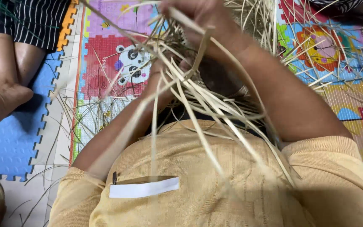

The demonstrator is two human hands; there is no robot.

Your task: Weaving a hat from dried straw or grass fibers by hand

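Dry, matt straw-like strips (198, 101); soft ribbed yellow knit shirt (215, 180); textured, printed foam floor mat (9, 147), dimpled blue at left.

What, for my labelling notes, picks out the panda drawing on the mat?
Start at the colourful play mat on the floor. Just left of the left hand gripping pale straw strips, a red square holds the panda drawing, the only black-and-white figure among bright ones.

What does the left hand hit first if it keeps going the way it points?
Probably nothing new: the left hand points up into the tangle of pale straw strips it already grips. Beyond lies the colourful panda-print foam mat, though depth is unclear.
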